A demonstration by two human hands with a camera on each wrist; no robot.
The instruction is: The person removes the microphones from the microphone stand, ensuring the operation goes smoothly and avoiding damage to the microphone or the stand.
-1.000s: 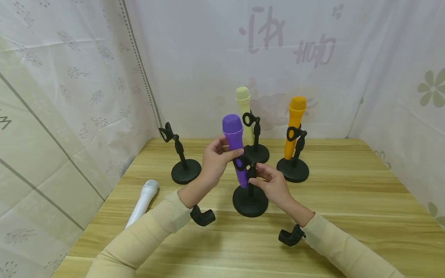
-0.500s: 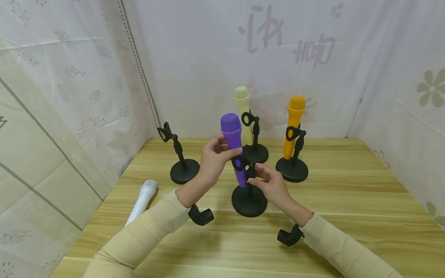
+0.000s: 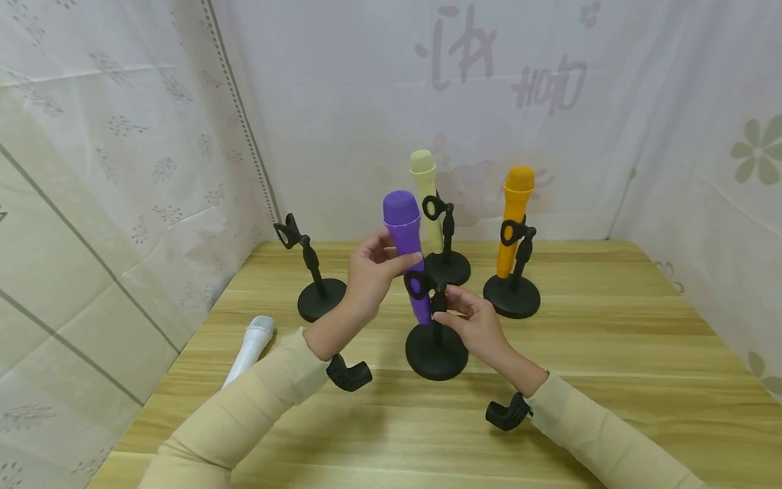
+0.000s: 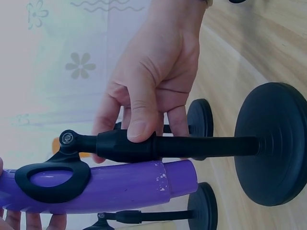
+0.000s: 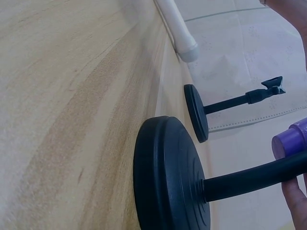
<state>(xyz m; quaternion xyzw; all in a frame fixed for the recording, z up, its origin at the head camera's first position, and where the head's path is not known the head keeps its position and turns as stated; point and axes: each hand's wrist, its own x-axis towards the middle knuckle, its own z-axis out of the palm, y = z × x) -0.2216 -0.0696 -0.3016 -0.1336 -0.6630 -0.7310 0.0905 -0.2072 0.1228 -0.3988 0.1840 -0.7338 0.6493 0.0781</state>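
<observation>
My left hand [image 3: 370, 278] grips a purple microphone [image 3: 403, 231] by its body, with the thumb across the front. The microphone leans slightly, head up, and runs through the ring clip [image 4: 79, 179] of a black desk stand [image 3: 436, 353]. My right hand [image 3: 475, 326] pinches that stand's post just below the clip joint; in the left wrist view the thumb of the right hand [image 4: 148, 81] lies on the thick collar. The stand's round base [image 5: 168, 177] rests on the table. In the right wrist view the purple microphone's lower end [image 5: 290, 142] shows beside the post.
Behind stand a pale yellow microphone [image 3: 423, 163] and an orange microphone [image 3: 519, 182], each in a black stand. Another stand [image 3: 322, 299] at left has a bare clip. A white microphone [image 3: 249, 350] lies on the wooden table [image 3: 586, 353]. Patterned curtains hang around.
The purple microphone has slid slightly upward in the clip, and my left hand has risen a little with it. My right hand stays on the post.
</observation>
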